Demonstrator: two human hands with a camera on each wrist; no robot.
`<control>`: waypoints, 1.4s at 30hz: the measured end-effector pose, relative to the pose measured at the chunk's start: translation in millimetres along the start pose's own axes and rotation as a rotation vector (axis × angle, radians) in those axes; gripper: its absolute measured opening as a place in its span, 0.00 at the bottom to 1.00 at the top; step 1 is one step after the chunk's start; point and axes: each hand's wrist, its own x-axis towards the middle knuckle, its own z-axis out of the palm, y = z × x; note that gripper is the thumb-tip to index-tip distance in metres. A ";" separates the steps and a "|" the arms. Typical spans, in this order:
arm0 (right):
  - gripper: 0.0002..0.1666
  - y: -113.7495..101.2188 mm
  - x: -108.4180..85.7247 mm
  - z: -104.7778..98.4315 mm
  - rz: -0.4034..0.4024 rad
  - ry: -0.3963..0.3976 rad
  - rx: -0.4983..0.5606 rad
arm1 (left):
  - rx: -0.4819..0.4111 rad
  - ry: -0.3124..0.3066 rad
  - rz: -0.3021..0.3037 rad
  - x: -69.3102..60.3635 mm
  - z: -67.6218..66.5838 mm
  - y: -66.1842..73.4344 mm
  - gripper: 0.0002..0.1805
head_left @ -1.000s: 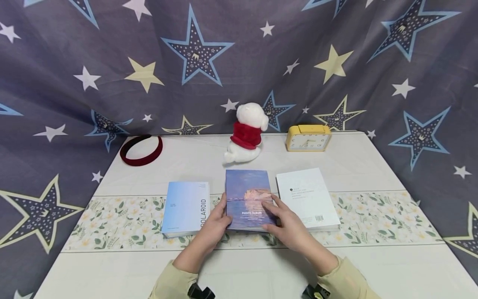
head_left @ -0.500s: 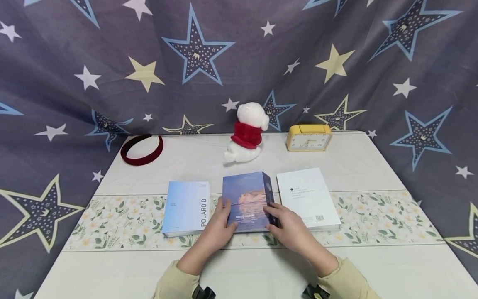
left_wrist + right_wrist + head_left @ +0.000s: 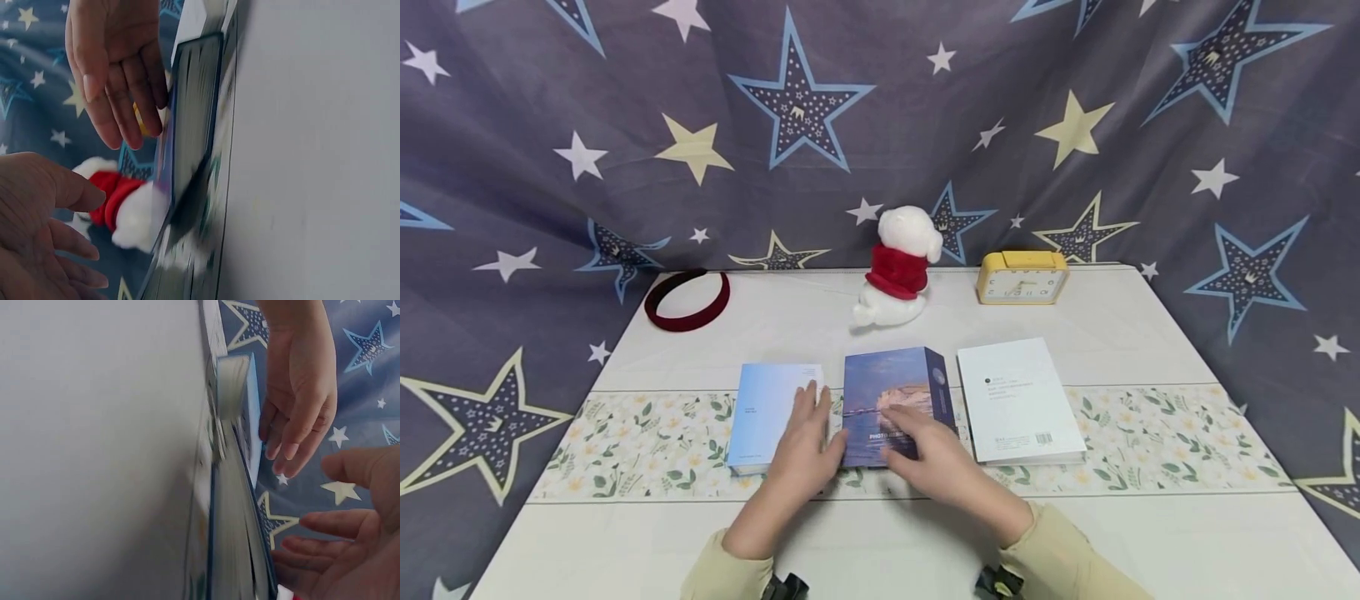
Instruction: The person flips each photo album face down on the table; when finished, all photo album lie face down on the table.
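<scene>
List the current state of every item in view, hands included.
Left hand: open, fingers over the pale blue book.
Right hand: open, over the photo album; contact unclear.
Pale blue book: flat, closed, partly hidden.
Photo album: flat, closed, title side up.
White book: flat, closed, barcode side up.
Plush toy: sitting upright.
Yellow clock: standing, numerals apparently upside down.
Dark red headband: lying on the table.

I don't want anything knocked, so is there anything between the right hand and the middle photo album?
Nothing visible stands between the right hand and the photo album; the hand is over its lower right part. The blue book and white book lie on either side, out of the way.
</scene>
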 end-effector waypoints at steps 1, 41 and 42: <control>0.34 -1.4 2.4 2.6 -0.011 -0.026 0.029 | 0.016 0.017 -0.005 -0.3 -3.0 -3.2 0.37; 0.43 -52.2 36.2 63.4 0.445 -0.165 1.272 | -0.179 -0.007 -0.419 -1.1 -51.8 -47.3 0.44; 0.43 -52.0 35.6 63.4 0.442 -0.156 1.282 | -0.190 -0.003 -0.420 -1.3 -51.9 -47.4 0.44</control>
